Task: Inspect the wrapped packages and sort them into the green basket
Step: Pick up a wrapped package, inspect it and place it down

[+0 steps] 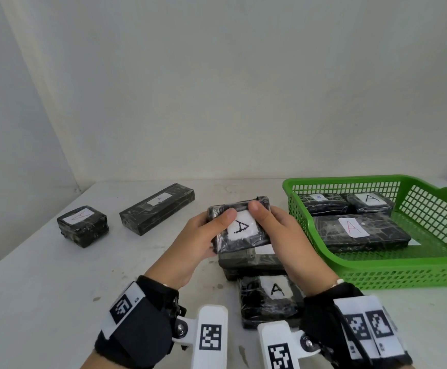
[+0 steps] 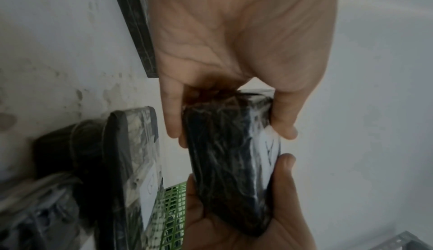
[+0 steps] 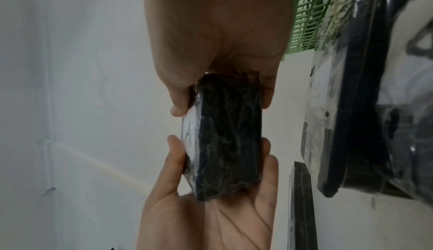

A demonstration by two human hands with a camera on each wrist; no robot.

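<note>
Both hands, left hand (image 1: 194, 242) and right hand (image 1: 283, 241), gripping labelled package (image 1: 241, 227) by opposite ends; green basket (image 1: 376, 265) just rightward, nearer right hand.

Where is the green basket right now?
In the head view, the green basket sits on the table's right side, right of the package both hands hold; three wrapped packages lie inside.

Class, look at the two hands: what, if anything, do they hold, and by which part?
Both hold one wrapped package labelled A: the left hand grips its left end, the right hand its right end, thumbs on the top face.
</note>
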